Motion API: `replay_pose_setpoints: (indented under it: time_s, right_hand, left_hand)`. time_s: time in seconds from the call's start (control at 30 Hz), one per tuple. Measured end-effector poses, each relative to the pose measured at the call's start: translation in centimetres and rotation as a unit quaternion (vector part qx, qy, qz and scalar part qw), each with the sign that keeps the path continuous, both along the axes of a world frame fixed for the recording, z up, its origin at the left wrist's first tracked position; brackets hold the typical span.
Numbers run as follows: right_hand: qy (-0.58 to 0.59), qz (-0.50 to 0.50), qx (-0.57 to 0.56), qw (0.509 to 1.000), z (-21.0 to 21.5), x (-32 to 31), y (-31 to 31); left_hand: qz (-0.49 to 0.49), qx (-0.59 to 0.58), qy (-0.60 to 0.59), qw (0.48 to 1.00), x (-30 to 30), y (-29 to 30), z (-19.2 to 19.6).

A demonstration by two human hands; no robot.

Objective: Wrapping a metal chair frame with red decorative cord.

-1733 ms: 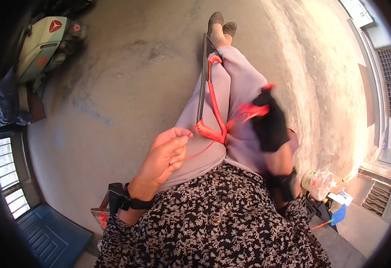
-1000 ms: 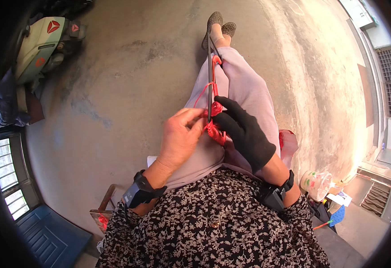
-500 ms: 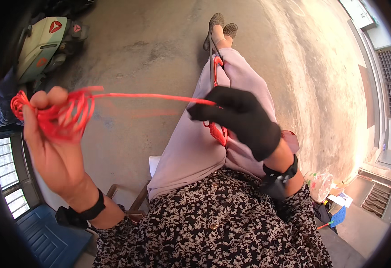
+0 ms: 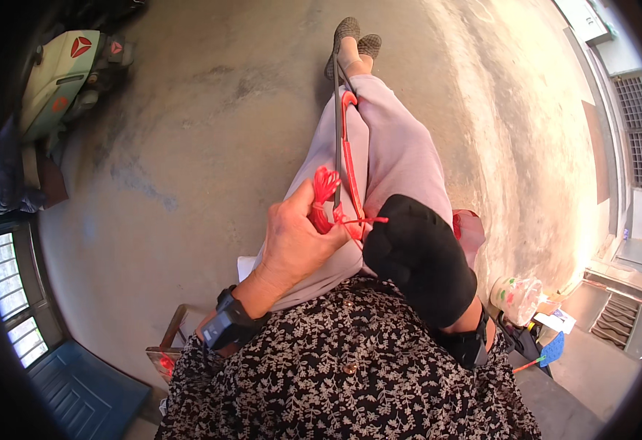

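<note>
Bare, my left hand [image 4: 295,229] is closed around a looped bundle of red cord [image 4: 325,192] above my lap. Close beside it, my right hand [image 4: 420,257] wears a black glove, with its fingers curled in. Short red strands run from the bundle to the glove, and one loose end lies across its fingers. Part of the right grip is hidden by the glove itself. Just beyond both hands, a long thin dark frame [image 4: 337,125] partly wrapped in red [image 4: 348,158] stretches along my legs toward my crossed feet. Its near end is hidden behind the hands and cord.
A pale scooter [image 4: 60,77] stands at the far left. A blue ribbed panel [image 4: 82,392] and a brown wooden chair part [image 4: 174,326] are at lower left. On the right lie a clear plastic bag [image 4: 519,297], a blue fly swatter [image 4: 552,349] and a translucent red thing [image 4: 469,235].
My left hand has come right and nearer with the bundle, so the taut strand between the hands has shortened. My gloved right hand has lowered slightly and curled its fingers.
</note>
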State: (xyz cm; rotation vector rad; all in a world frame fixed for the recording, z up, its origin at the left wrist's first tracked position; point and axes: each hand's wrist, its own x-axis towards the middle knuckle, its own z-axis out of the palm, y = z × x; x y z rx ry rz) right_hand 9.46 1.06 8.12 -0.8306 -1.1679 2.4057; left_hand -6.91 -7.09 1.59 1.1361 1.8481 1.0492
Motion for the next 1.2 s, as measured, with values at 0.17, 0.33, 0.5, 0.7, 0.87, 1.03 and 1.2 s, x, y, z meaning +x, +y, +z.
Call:
replay_pose_setpoints:
  time_s: [0.17,0.33,0.5,0.7,0.87,1.03,1.2]
  right_hand:
    - [-0.045,-0.075,0.064,0.994,-2.9,0.1,3.1]
    - [-0.231,-0.095,0.441,0.862,-6.0,0.0,4.0]
    - [-0.255,0.083,0.445,0.855,-6.9,-1.6,2.1]
    - [-0.25,0.089,0.446,0.855,-8.5,-1.3,2.4]
    - [-0.243,0.099,0.36,0.895,-8.8,-0.8,3.4]
    - [-0.119,-0.127,0.166,0.971,-3.8,0.9,4.7]
    - [0.059,-0.078,-0.091,0.991,1.8,-5.2,3.1]
  left_hand:
    - [0.09,0.069,-0.297,0.948,-1.2,-0.7,-1.1]
    - [0.126,0.068,-0.14,0.98,-5.5,-1.6,0.2]
    - [-0.057,0.046,0.215,0.974,-3.8,-0.7,-0.3]
    - [-0.155,0.073,0.169,0.971,-2.5,-0.1,-2.1]
    - [-0.055,0.071,0.049,0.995,-2.6,0.3,-1.6]
    - [0.018,0.014,-0.21,0.977,-4.2,-0.6,1.7]
    - [-0.063,0.087,-0.711,0.695,-0.3,0.2,4.4]
